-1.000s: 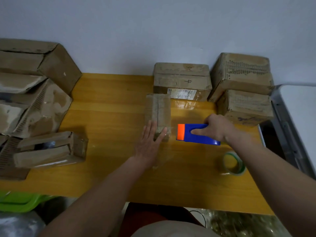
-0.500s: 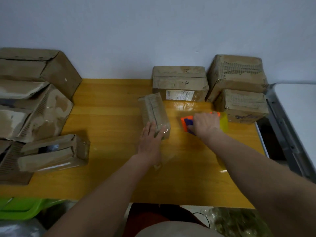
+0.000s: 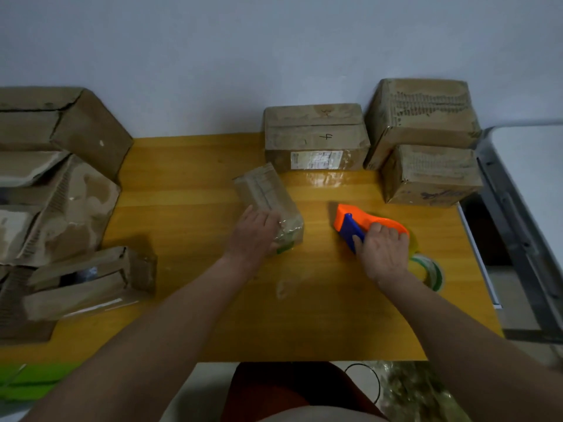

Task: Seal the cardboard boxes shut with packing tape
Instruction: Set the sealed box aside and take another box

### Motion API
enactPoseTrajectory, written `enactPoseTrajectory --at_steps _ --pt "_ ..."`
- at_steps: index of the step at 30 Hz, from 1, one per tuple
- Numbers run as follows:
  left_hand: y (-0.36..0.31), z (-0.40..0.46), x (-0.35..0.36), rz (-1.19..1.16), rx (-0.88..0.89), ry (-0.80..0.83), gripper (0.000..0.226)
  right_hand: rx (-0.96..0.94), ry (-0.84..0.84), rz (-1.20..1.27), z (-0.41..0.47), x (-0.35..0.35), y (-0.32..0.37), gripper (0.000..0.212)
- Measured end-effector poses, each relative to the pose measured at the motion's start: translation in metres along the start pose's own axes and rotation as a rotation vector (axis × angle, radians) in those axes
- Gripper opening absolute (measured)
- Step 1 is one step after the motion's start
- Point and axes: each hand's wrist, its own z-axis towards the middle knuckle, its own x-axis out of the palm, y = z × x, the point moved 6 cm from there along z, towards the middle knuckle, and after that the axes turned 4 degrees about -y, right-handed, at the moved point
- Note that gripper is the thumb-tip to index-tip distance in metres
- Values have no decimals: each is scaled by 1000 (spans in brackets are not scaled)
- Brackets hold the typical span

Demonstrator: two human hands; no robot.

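Observation:
A small narrow cardboard box [image 3: 264,193] wrapped in clear tape lies slanted on the yellow wooden table [image 3: 189,184]. My left hand [image 3: 254,231] grips its near end, fingers curled over the taped edge. To the right, my right hand [image 3: 380,249] holds an orange and blue tape dispenser [image 3: 355,222] that lies on the table. A loose roll of clear tape [image 3: 428,271] with a green core sits just right of that hand, partly hidden by it.
A taped box [image 3: 315,135] stands at the back centre, and two stacked boxes [image 3: 426,141] at the back right. Worn, unsealed boxes [image 3: 51,184] pile up at the left, with a flat one [image 3: 88,281] in front. A grey unit [image 3: 524,208] borders the table's right edge.
My left hand went from lying flat by the small box to gripping its end, and the box turned slantwise. My right hand picked up the dispenser and brought it back toward me.

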Motion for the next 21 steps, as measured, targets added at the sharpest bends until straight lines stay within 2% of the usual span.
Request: enactPoseTrajectory --at_steps 4,6,9,12,14,17,19,21 --pt "-5 3 -1 127 -51 167 80 -4 61 -14 10 10 0 45" --pt "-6 -1 4 224 31 216 84 1 84 28 16 10 -1 48" --pt "17 -3 -1 202 113 234 84 50 56 128 20 2 -3 53" --pt "33 8 -6 54 151 199 69 33 -116 286 15 -14 6 47" --pt "28 15 -3 56 153 238 66 -13 -206 420 8 -22 16 37" --pt "9 18 -2 95 79 182 76 -22 -214 596 1 -26 28 26" --pt "4 14 -5 76 -3 119 87 -19 -195 676 -2 -27 33 26" --pt "6 13 -1 40 -26 127 94 -50 -168 736 -6 -28 39 29"
